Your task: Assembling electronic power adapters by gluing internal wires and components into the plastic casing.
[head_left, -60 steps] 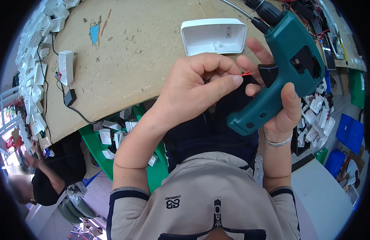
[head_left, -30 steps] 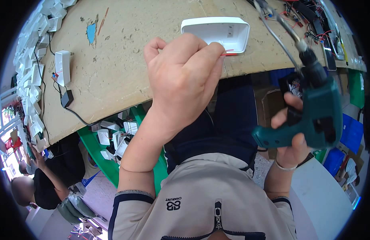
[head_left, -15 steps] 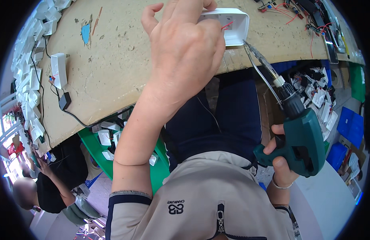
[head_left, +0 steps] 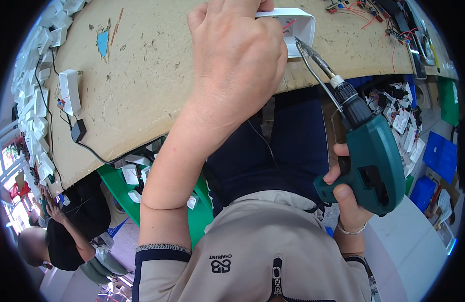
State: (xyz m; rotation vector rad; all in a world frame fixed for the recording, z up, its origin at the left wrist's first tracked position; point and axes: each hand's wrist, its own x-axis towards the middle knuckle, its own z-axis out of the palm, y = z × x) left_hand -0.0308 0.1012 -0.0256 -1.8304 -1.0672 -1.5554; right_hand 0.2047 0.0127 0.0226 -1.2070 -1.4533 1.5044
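My left hand [head_left: 237, 60] is closed over the left end of a white open-topped plastic housing [head_left: 307, 31] at the far edge of view. Its fingertips are mostly hidden behind the hand. A short red wire [head_left: 289, 24] sticks up inside the housing. My right hand [head_left: 349, 199] grips the handle of a dark green soldering gun [head_left: 375, 161], with a finger by the trigger. The gun's tip and the thin metal feed tube beside it point up and left, with the tip over the housing's opening. I cannot tell whether the tip touches anything inside.
Many white housings [head_left: 38, 108] line the table's left edge, near a single housing [head_left: 69, 92] with a black cable. Circuit boards with red wires [head_left: 360, 7] lie at the far right. Below the table are a green bin [head_left: 122, 187] and a heap of white parts [head_left: 401, 118]. A co-worker [head_left: 66, 241] sits at lower left.
The soldering gun has moved up and left, bringing its tip from the housing's near rim to over its inside. My left hand and the housing have shifted very slightly.
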